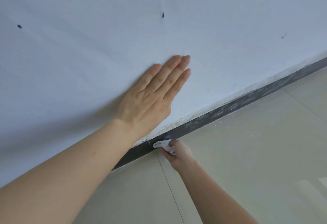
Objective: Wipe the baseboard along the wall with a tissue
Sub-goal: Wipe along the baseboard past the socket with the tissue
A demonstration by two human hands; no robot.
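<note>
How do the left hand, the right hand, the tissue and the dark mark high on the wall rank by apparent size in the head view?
1. left hand: nearer the camera, so its lead over the other hand is only apparent
2. right hand
3. tissue
4. dark mark

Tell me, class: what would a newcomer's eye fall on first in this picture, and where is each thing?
First, the left hand, pressed flat with straight fingers on the white wall at the centre. Next, lower down, the right hand pressing a crumpled white tissue against the dark baseboard, which runs diagonally up to the right and is streaked with white dust there.
</note>
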